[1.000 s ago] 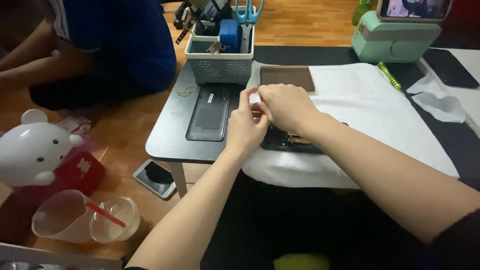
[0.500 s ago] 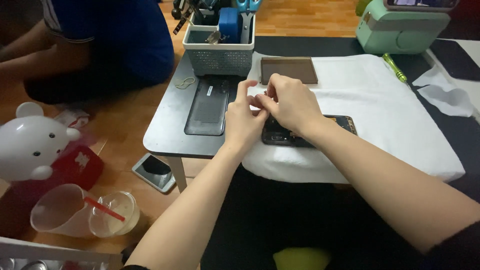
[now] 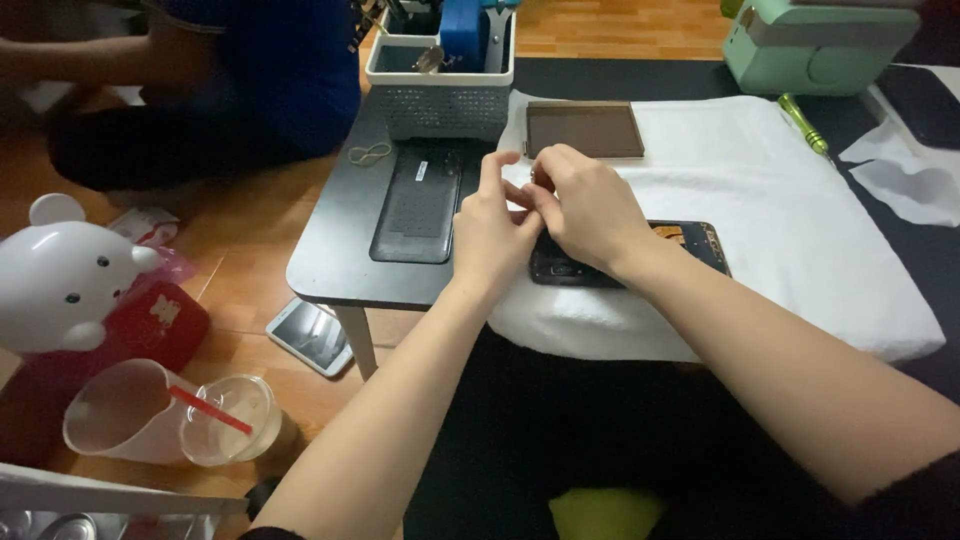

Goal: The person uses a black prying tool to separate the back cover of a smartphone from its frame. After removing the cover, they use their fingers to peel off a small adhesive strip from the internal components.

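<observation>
Both hands meet over the opened phone (image 3: 640, 255) lying on the white towel (image 3: 800, 200), near tabletop edge. Left hand (image 3: 490, 235) and right hand (image 3: 590, 205) pinch narrowly; grip contents too small to tell. Risk: a fumbled part could vanish into towel folds or over the near edge.

Two hands meet at the middle of the frame: the left hand (image 3: 490, 235) and the right hand (image 3: 585, 210). One opened phone (image 3: 690, 243) lies on one white towel (image 3: 800, 240). One dark back cover (image 3: 417, 203), one brown panel (image 3: 585, 130), one grey basket (image 3: 440, 95), one rubber band (image 3: 369, 153) and one green screwdriver (image 3: 804, 123) share the one counter (image 3: 330, 240). At lower left: one phone on the floor (image 3: 310, 335), two plastic cups (image 3: 170, 420), one white bear-shaped figure (image 3: 60, 275).
</observation>
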